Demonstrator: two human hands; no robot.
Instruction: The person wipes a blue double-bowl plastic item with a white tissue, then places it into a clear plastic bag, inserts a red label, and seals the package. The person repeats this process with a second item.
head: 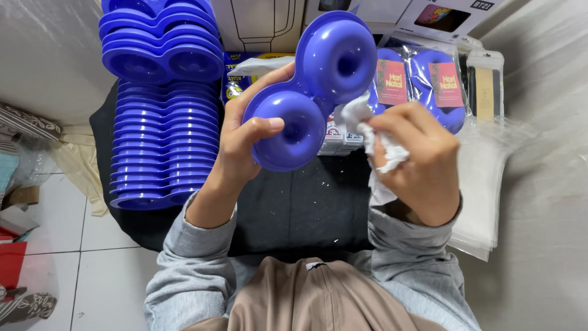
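My left hand (245, 138) grips a blue plastic mould (312, 86) shaped like two joined rings, held up in the middle of the view with its rounded side facing me. The thumb lies across the lower ring. My right hand (416, 159) is closed around a crumpled white cloth (376, 138), which touches the mould's right edge between the two rings. Both arms wear grey sleeves.
Tall stacks of the same blue moulds (162, 110) stand at the left. Bagged blue moulds with red labels (422, 83) lie at the upper right, beside a pile of clear plastic bags (484, 184). A black cloth (300, 208) covers the surface below. Cardboard boxes (263, 24) stand behind.
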